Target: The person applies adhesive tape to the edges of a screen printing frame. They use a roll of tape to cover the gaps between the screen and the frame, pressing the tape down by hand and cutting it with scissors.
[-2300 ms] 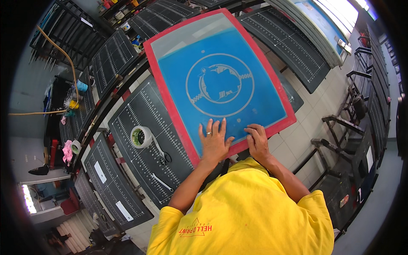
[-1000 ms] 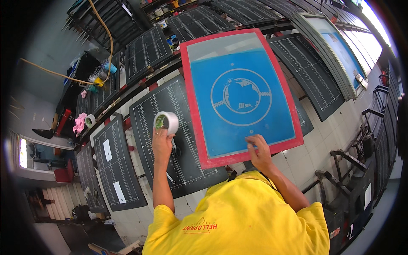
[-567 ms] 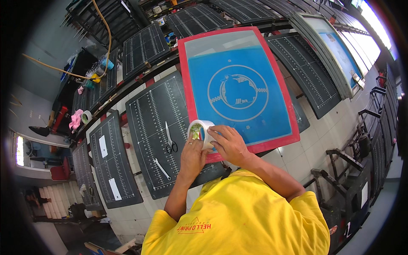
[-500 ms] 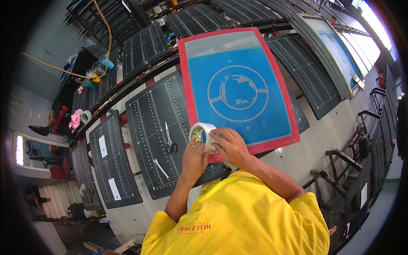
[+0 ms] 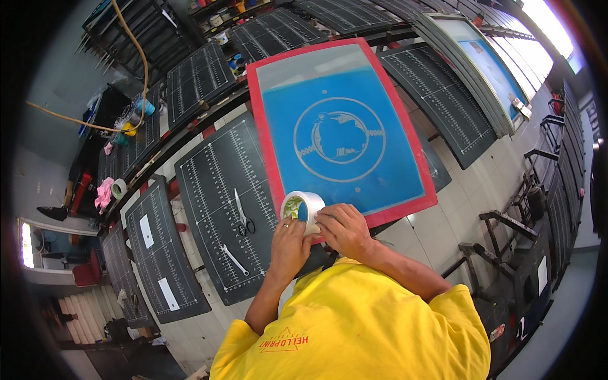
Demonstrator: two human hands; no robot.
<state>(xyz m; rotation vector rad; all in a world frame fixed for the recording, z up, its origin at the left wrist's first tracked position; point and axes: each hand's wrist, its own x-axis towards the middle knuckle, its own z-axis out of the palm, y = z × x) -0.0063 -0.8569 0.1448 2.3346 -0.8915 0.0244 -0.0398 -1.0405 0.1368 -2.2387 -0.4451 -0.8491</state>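
Note:
A wide white roll of tape [image 5: 312, 204] is between my hands, over the near left corner of the printing screen. My left hand [image 5: 290, 244] grips the roll from below, some fingers at its core, where something yellow-green shows. The fingers of my right hand [image 5: 344, 229] are bent and pressed against the roll's right side; whether they pinch the tape's end I cannot make out. Beneath lies the screen, with a red frame [image 5: 258, 107] and blue mesh [image 5: 316, 114] bearing a round design. Scissors [image 5: 243, 215] and a wrench [image 5: 235, 259] rest on the black board [image 5: 209, 190] to the left.
More black ruled boards [image 5: 443, 95] stand in rows around me. Another framed screen [image 5: 481, 69] leans at the far right. A pink cloth [image 5: 104, 192] and a tape roll [image 5: 118, 188] lie at the left. A hose [image 5: 140, 50] hangs at the upper left.
The whole view has shifted, so the boards and screen appear further left. Both hands stay on the tape roll, which has tilted a little.

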